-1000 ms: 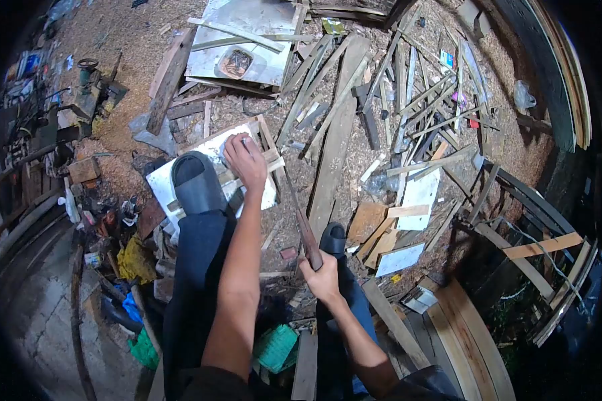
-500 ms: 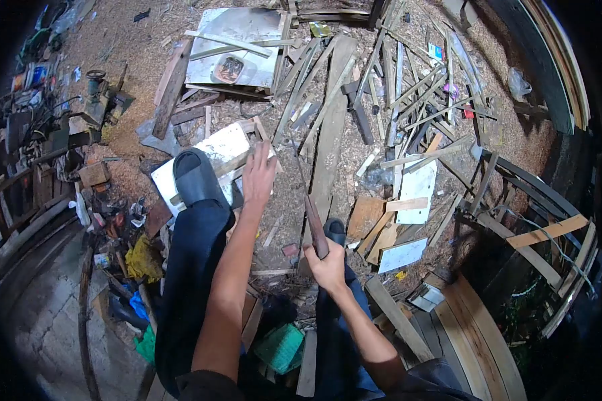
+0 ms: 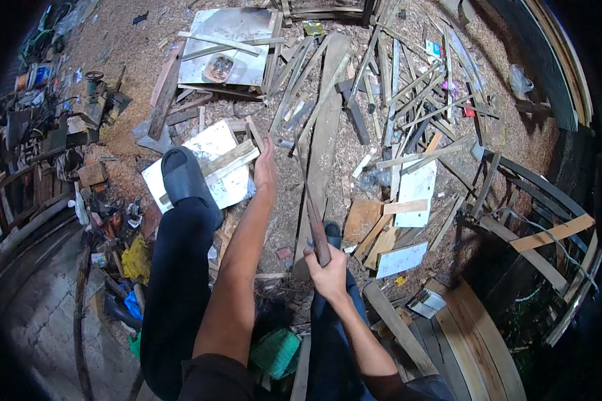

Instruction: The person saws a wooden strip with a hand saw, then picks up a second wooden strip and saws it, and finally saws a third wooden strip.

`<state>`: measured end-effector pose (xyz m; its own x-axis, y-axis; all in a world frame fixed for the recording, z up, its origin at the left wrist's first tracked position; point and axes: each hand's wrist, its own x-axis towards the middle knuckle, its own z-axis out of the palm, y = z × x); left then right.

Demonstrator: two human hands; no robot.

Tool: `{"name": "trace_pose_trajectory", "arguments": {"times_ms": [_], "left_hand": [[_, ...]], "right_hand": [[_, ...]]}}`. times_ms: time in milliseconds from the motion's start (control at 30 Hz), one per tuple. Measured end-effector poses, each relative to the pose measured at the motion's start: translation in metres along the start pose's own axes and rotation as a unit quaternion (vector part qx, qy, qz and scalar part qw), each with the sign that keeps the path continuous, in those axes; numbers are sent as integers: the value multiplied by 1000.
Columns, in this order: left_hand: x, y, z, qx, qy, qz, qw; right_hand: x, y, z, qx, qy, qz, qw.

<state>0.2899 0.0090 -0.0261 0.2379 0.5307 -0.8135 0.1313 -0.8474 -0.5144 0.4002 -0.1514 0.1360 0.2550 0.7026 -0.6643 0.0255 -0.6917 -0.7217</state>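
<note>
My right hand (image 3: 329, 273) is wrapped round the brown handle of a long thin tool (image 3: 317, 230), whose narrow dark end points up and away. My left hand (image 3: 265, 167) is held edge-on with its fingers stretched out, beside the end of a wooden strip (image 3: 233, 160); nothing shows in it. That strip lies across a white board (image 3: 207, 144) on the ground. My left foot, in a dark slipper (image 3: 182, 175), rests on the board and strip. Between the two hands, a long wide plank (image 3: 324, 127) runs away from me.
A large whitish panel (image 3: 229, 43) with strips on it lies ahead. Thin wood pieces (image 3: 425, 100) are heaped at the right, near a white sheet (image 3: 418, 187). Mixed scrap (image 3: 93, 174) covers the left side. A green object (image 3: 275, 353) is between my legs.
My left hand has moved slightly right, off the white board and strip, and turned edge-on. My right hand still holds the tool. The view has shifted a little.
</note>
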Motion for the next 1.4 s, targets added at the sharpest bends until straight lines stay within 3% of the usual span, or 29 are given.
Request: {"name": "trace_pose_trajectory", "arguments": {"times_ms": [100,133,167,233,267,300,367,500,567,600,633,667,700,767,800,833,900,933,967,1033,1067,1167,1400], "left_hand": [[1,15,9,-17,26,-7,999],[12,32,32,-91,121,-11,988],[20,46,41,-93,120,-15,988],[21,54,51,-292,115,-26,949],[17,53,55,-376,160,-44,911],[11,51,57,-377,160,-46,911],[-2,48,61,-412,284,-53,864],[-14,37,71,-424,299,-53,853],[-29,41,68,-468,244,-14,849],[-50,30,46,-641,107,-34,759],[-74,22,25,-778,-34,-53,625],[-70,67,40,-591,104,34,799],[-64,115,55,-349,233,117,900],[-89,140,49,-532,379,-17,757],[-98,144,45,-572,294,-7,765],[-107,146,42,-575,296,-10,763],[-125,140,41,-584,281,-139,749],[-137,127,40,-680,251,-160,671],[-141,123,48,-679,251,-168,669],[-146,116,67,-599,339,-257,679],[-154,108,69,-642,269,-254,671],[-175,84,75,-647,274,-310,640],[-179,65,130,-663,263,-359,602]], "right_hand": [[-1,-1,-3,6,5,3,1000],[-1,-1,-3,8,8,4,1000],[-1,-3,-4,10,10,4,1000],[-2,-10,-6,-15,0,0,1000],[-1,-13,-6,-40,-7,-2,999],[-1,-14,-5,-40,-9,-3,999],[1,-16,0,-13,4,2,1000],[4,-27,4,17,-11,-7,1000],[3,-30,5,-21,-17,-18,999],[2,-38,4,-17,-33,-4,999],[0,-40,5,-18,-35,-5,999],[-1,-41,6,-35,-36,-32,998],[-1,-42,6,-53,-37,-60,996],[-3,-42,6,-77,-47,-59,994],[-3,-40,5,-101,-58,-57,992],[-1,-29,6,-105,-58,-60,991],[5,-16,10,-165,-57,-77,982],[3,-22,9,-189,-56,-70,978],[3,-23,11,-190,-61,-76,977],[8,-24,15,-225,-51,-106,967],[9,-25,18,-244,-51,-112,962],[20,-20,31,-232,-29,-186,954],[57,-28,75,-301,-22,-205,931]]}}
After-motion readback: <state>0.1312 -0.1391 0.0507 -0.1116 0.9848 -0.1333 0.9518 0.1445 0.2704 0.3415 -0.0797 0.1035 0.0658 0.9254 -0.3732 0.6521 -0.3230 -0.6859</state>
